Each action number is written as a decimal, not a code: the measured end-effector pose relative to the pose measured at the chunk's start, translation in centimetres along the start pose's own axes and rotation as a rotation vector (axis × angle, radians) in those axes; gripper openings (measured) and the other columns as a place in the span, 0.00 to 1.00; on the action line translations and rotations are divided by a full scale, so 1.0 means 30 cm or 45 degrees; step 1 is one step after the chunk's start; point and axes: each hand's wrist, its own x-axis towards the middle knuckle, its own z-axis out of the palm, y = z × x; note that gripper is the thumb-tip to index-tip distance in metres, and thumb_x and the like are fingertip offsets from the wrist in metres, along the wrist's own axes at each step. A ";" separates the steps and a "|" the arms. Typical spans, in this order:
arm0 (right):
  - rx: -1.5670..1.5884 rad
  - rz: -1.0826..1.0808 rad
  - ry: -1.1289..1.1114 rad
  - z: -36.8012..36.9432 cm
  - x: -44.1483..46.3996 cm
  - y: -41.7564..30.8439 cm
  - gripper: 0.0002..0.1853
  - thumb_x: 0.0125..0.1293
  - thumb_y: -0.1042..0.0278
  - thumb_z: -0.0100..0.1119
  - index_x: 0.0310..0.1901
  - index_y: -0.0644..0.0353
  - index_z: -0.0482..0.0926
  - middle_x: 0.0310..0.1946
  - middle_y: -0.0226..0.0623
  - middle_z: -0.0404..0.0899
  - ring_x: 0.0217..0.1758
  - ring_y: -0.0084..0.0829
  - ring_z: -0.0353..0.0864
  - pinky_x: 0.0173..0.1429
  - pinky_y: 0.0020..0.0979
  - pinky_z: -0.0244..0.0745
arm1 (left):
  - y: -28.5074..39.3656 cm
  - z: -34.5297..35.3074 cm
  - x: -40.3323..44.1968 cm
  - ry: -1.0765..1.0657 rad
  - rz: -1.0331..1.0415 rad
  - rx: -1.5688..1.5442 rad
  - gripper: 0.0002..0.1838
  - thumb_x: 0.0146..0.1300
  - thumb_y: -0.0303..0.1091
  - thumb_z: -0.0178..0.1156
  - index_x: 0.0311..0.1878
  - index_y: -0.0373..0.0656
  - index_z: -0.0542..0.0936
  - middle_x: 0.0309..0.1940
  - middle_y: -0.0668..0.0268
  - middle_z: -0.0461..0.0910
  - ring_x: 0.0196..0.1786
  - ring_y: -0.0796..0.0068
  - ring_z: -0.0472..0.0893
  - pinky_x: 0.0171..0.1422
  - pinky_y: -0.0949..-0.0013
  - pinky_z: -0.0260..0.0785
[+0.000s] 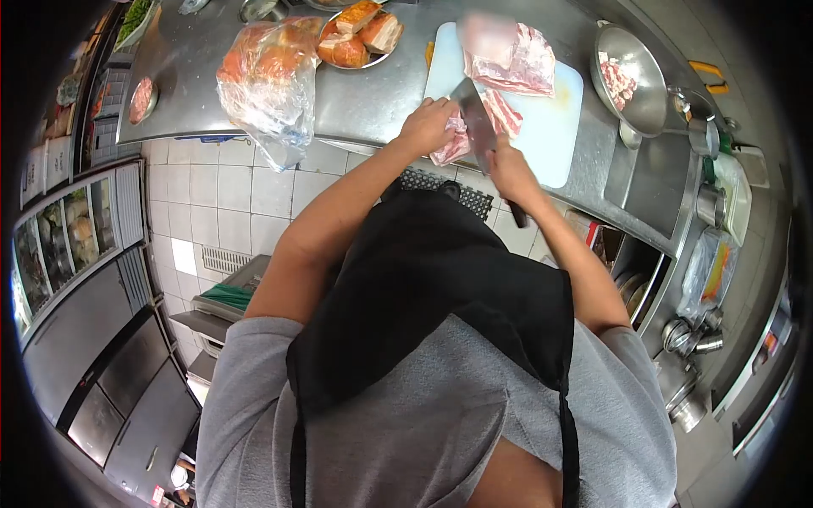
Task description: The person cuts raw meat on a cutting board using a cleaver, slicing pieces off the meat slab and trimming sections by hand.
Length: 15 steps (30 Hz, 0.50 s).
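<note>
My left hand (428, 129) is closed with curled fingers on a piece of raw pork (455, 144) at the near left edge of the white cutting board (546, 148). My right hand (515, 176) is wrapped around the handle of a cleaver (477, 117). Its broad blade slants across the board, between the piece under my left hand and another strip of raw pork (501, 114) just to its right. A large slab of raw pork (525, 63) lies at the far side of the board, partly blurred.
Right of the board stands a steel bowl (648, 97) holding cut meat pieces (616, 83). A plastic bag (267, 85) of meat overhangs the counter's front edge. Beside it is a plate of browned pork chunks (360, 38). A small dish of meat (142, 100) sits far left.
</note>
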 end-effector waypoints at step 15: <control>-0.166 0.085 -0.064 -0.033 -0.102 -0.047 0.13 0.77 0.64 0.48 0.50 0.69 0.70 0.35 0.64 0.85 0.41 0.65 0.86 0.47 0.61 0.79 | 0.009 0.008 -0.003 0.086 -0.037 0.020 0.24 0.56 0.32 0.68 0.56 0.43 0.73 0.51 0.54 0.77 0.57 0.46 0.76 0.62 0.50 0.71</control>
